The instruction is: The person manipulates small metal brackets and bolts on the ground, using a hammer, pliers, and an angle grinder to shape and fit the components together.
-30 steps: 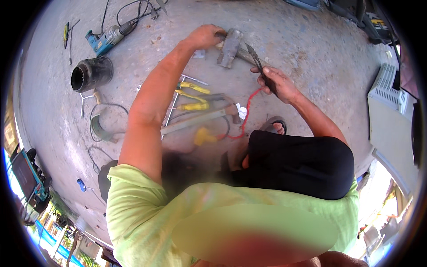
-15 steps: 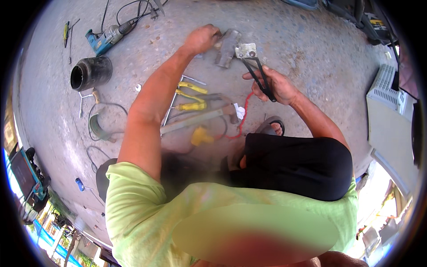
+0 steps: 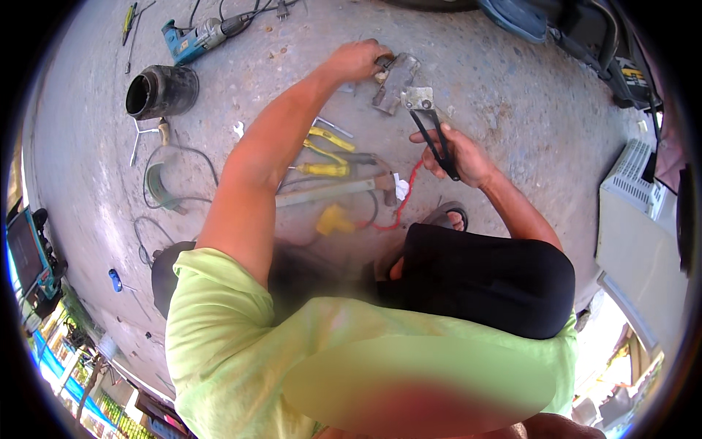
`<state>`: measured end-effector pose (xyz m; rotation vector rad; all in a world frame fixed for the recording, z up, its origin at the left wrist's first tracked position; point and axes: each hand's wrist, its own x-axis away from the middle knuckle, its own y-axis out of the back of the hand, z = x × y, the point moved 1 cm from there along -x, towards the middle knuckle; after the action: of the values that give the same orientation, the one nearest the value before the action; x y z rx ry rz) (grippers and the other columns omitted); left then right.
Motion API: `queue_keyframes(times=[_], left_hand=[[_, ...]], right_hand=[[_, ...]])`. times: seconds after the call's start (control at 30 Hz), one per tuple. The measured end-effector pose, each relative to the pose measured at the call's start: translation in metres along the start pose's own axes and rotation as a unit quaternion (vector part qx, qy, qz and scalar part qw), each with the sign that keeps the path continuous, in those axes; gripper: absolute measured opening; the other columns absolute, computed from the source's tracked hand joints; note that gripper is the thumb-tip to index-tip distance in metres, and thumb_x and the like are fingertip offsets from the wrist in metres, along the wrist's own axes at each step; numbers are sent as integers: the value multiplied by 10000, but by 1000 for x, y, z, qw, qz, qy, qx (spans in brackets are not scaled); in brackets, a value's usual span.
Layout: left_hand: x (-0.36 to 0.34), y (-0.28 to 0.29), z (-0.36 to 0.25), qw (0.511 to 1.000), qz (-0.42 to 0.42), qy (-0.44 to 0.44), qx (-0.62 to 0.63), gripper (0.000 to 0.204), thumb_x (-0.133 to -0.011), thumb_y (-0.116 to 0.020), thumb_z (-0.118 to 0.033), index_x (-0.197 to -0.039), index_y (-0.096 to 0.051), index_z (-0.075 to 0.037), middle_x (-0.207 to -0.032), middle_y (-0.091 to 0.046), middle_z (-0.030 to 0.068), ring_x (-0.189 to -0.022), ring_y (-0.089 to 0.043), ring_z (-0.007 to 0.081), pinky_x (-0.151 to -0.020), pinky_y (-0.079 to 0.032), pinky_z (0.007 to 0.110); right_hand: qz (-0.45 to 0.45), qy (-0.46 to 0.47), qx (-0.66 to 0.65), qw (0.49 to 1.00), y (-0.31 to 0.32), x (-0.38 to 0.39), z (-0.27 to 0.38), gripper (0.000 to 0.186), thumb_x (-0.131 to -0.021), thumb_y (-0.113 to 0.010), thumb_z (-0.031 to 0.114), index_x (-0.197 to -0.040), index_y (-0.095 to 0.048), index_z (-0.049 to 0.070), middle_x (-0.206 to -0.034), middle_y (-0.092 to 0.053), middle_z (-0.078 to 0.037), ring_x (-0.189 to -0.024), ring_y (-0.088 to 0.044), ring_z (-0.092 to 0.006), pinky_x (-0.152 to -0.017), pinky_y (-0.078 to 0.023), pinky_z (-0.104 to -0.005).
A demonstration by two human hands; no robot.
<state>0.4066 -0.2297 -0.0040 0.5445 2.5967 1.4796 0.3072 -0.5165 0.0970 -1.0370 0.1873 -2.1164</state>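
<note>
My left hand (image 3: 360, 60) reaches out over the floor with its fingers curled closed at the far end of a worn grey metal block (image 3: 397, 84). What lies inside those fingers is hidden. My right hand (image 3: 462, 155) grips a black V-shaped metal bracket (image 3: 441, 150) between thumb and fingers. A scuffed metal plate (image 3: 417, 98) with two bolts sits at the bracket's far end, against or just over the block's right side. Nearer me lie a hammer (image 3: 333, 192) with a long handle, yellow-handled pliers (image 3: 322, 169) and a red cord (image 3: 406, 194).
A blue power drill (image 3: 196, 42) and a dark metal cylinder (image 3: 162, 91) are at the far left. Left of my arm lie a curved green piece (image 3: 159, 186) with a cable and a small wrench (image 3: 238, 129). A pale louvred casing (image 3: 635, 212) stands at the right.
The view has shifted a little, so the drill and cylinder appear higher and farther right. Both hands keep the same pose, the right still on the bracket and the left beside the block.
</note>
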Motion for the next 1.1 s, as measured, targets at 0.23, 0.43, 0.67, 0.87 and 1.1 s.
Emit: queue_keyframes(times=[0.23, 0.43, 0.67, 0.87, 1.1], left_hand=[[-19, -12, 10, 999, 36, -5, -23, 352, -925, -597, -339, -1196, -691, -136, -1173, -656, 155, -1105, -632, 350, -937, -515, 441], [-10, 26, 27, 997, -61, -11, 42, 300, -884, -618, -259, -1103, -667, -61, -977, -702, 144, -914, -683, 311, -830, -535, 422], [71, 201, 46, 998, 6, 53, 22, 155, -753, -634, -145, -855, -636, -28, -758, -650, 153, -722, -629, 280, -681, -499, 418], [209, 217, 48, 984, 13, 155, 83, 181, -820, -626, -174, -942, -637, -40, -793, -662, 98, -742, -616, 238, -695, -506, 388], [369, 93, 64, 868, -68, 350, 345, 175, -926, -631, -163, -1043, -629, -33, -871, -681, 56, -759, -656, 132, -664, -502, 288]], right_hand=[[-6, -13, 23, 1000, 11, 7, -6, 739, -1046, -304, 614, -1362, -569, 1, -776, -635, -80, -612, -554, -128, -600, -437, -269], [-33, -3, 77, 996, 14, 3, -4, 730, -1051, -311, 606, -1349, -593, 3, -840, -638, -37, -611, -550, -115, -597, -429, -259], [-26, -10, 198, 980, 5, -9, 18, 552, -1082, -395, 481, -1270, -655, 33, -805, -628, -19, -638, -576, -96, -571, -436, -249], [-31, -45, 366, 929, -33, -18, 68, 418, -1060, -516, 403, -1123, -657, 14, -733, -595, -4, -601, -544, -73, -569, -445, -242], [60, -29, 500, 863, -138, -93, 92, 343, -1015, -564, 338, -991, -662, 10, -747, -605, -12, -619, -545, -90, -585, -448, -276]])
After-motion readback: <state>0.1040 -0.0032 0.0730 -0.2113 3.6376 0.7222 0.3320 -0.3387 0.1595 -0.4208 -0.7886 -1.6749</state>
